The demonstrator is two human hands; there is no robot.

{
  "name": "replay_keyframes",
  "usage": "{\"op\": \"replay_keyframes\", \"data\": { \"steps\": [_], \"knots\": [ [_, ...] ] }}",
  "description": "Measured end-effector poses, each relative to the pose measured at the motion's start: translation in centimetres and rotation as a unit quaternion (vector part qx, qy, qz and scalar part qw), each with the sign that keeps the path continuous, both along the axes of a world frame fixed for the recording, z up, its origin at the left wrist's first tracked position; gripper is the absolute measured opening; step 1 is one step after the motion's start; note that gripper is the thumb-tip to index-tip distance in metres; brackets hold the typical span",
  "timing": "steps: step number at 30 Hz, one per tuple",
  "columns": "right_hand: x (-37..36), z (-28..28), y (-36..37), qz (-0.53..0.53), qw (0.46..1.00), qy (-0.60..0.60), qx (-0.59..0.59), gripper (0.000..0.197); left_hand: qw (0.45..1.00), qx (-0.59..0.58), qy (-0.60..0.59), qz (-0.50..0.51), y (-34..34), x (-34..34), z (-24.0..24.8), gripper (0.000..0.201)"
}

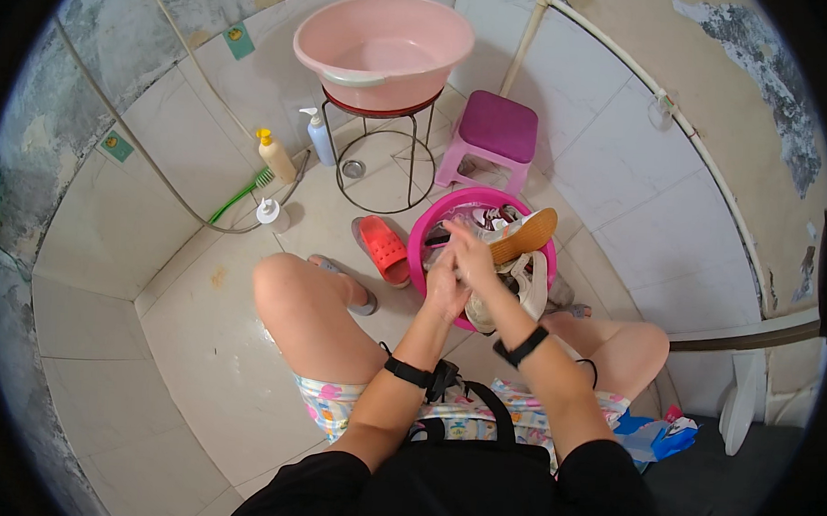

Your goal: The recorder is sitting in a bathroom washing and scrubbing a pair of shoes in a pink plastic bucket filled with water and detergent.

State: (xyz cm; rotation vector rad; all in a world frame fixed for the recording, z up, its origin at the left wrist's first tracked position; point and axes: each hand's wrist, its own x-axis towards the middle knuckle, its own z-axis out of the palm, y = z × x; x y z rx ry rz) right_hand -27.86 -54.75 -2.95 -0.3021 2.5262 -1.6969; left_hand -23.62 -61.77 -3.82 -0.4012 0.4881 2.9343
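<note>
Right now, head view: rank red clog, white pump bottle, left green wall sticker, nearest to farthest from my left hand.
1. Red clog: just left of your left hand.
2. White pump bottle: floor, farther left.
3. Left green wall sticker: far left.

Tub (416,249): magenta, heaped with shoes (529,235)
Left hand (445,288) and right hand (470,259): together over the tub
Stool (498,126): behind the tub
Slipper (382,251): red, left of the tub
Basin (386,49): beyond the tub, on a stand (383,113)

A pale pink basin (393,95) perches on its metal stand (383,211), purple-topped stool (498,128) just beside it, and there's a red clog (383,249) nearby!
</note>
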Motion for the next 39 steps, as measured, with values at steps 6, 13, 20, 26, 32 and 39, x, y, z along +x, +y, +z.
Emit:
{"op": "replay_keyframes", "data": {
  "steps": [6, 13, 20, 26, 32, 39],
  "knots": [
    [4.9, 4.3, -2.5, 0.037, 0.993, 0.105, 0.038, 0.030, 0.995, 0.089, -0.012, 0.046, -1.4, -0.1, -2.8, 0.047],
    [0.6, -0.4, -0.3, -0.021, 0.999, 0.033, -0.015, 0.030, 0.998, 0.050, -0.006, -0.021, -0.6, 0.3, 0.9, 0.039],
    [5.5, 2.6, -3.0, -0.036, 0.991, 0.105, 0.070, 0.028, 0.996, 0.081, -0.040, 0.027, -1.1, 0.4, -0.6, 0.042],
    [-1.8, -0.7, 0.1, -0.033, 0.999, 0.011, 0.020, 0.033, 0.996, 0.074, 0.014, -0.038, -0.3, 0.1, 1.8, 0.040],
    [4.8, 1.0, -2.8, 0.009, 0.996, 0.089, -0.009, 0.031, 0.981, 0.136, -0.117, 0.068, -2.6, -1.0, -0.3, 0.043],
    [-2.3, -1.5, -0.1, -0.066, 0.994, 0.029, -0.088, 0.031, 0.995, 0.092, -0.002, -0.034, -0.9, -0.8, 1.5, 0.031]
  ]
}}
